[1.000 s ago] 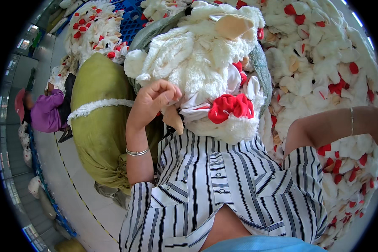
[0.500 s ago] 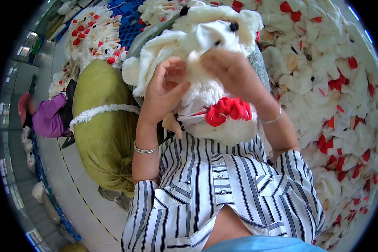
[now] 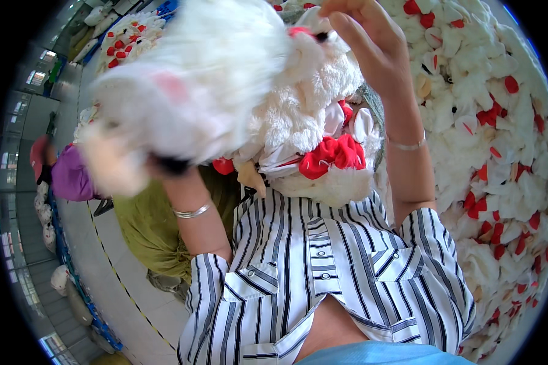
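Observation:
My left hand (image 3: 178, 181) carries a large white plush skin (image 3: 207, 79) out to the left. Motion smears the skin, and it covers most of my fingers. Pink and dark patches show on it. My right hand (image 3: 374, 42) is raised at the top with its fingers stretched apart and nothing in them. Below that hand, a stack of white plush skins (image 3: 304, 106) lies in front of my body, with red fabric pieces (image 3: 332, 157) and a beige flap (image 3: 251, 176) at its near edge.
A large heap of white plush skins with red parts (image 3: 469, 140) fills the right side. An olive sack (image 3: 149, 222) stands at the left, partly behind the lifted skin. Beyond it is a person in purple (image 3: 72, 173). More plush pieces (image 3: 128, 36) lie at the far left.
My left hand has swung left and nearer with the plush skin lifted off the stack. My right hand has left it and risen, opening. Other skins on the stack now show.

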Demonstrator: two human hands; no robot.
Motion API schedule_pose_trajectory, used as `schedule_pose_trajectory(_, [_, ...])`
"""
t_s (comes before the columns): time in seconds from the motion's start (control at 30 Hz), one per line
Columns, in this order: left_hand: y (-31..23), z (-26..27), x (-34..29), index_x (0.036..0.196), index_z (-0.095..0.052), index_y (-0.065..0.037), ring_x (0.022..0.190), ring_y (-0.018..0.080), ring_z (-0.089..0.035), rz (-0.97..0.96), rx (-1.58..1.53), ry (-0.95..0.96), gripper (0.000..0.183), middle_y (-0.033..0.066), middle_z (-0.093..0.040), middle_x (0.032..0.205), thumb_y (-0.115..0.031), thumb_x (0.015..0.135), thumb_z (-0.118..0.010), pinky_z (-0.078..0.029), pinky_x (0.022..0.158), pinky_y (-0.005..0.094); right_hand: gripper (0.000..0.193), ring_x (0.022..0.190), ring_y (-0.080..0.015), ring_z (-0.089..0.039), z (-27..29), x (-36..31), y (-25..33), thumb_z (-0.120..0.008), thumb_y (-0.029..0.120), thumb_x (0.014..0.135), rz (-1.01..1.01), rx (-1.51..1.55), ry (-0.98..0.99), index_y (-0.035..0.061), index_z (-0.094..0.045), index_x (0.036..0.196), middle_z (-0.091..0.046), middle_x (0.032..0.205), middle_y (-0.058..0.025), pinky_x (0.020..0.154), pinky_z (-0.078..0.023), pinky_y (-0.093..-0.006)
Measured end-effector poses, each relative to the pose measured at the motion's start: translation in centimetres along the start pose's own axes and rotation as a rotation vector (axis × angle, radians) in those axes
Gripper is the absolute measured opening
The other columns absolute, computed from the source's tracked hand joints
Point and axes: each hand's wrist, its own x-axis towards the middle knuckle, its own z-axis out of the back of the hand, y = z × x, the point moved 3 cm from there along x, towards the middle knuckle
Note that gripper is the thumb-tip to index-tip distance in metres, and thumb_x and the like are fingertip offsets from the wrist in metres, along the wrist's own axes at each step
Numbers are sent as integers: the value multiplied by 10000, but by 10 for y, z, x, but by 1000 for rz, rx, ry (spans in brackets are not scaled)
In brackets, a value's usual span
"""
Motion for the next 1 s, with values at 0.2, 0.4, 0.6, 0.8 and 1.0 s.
schedule_pose_trajectory(0.2, [-57, 11, 32, 1242, -541, -21, 1026, 158, -591, 21, -227, 165, 361, 50, -604, 1137, -189, 931, -617, -486, 905, 293, 282, 949, -135, -592, -14, 13, -30, -603, 260, 952, -138, 174, -91, 7, -609, 1075, -637, 1011, -50, 846, -482, -301])
schedule_pose_trajectory(0.4, [-24, -79, 64, 1194, -594, -11, 965, 152, -632, 364, -112, 648, 320, 37, -653, 1070, -211, 945, -608, -512, 873, 286, 514, 1096, -143, -570, -55, 12, -24, -529, 518, 954, -472, 310, 173, 60, -624, 1167, -639, 1145, -58, 939, -458, -350])
schedule_pose_trajectory(0.6, [-6, -91, 70, 1194, -574, -17, 833, 25, -576, 416, -85, 570, 364, -17, -631, 972, -263, 938, -650, -484, 707, 195, 375, 863, -117, -607, -72, 17, -62, -717, 355, 859, -366, 354, -17, 54, -667, 1077, -683, 968, -45, 788, -500, -282])
schedule_pose_trajectory(0.8, [-23, -64, 58, 1102, -624, -35, 790, 25, -552, 214, 228, 611, 301, -35, -624, 924, -233, 887, -694, -448, 668, 180, 239, 804, -123, -632, -45, 28, -57, -672, 216, 899, -244, 33, -360, 34, -658, 1054, -665, 916, -50, 711, -515, -274])
schedule_pose_trajectory(1.0, [-88, -30, 71, 1025, -661, -32, 778, 10, -582, -24, 232, 533, 168, -35, -655, 890, -128, 888, -680, -483, 666, 206, 219, 773, -152, -659, 5, 60, -15, -698, 209, 883, -147, 792, -411, 36, -672, 1014, -686, 887, -43, 723, -530, -287])
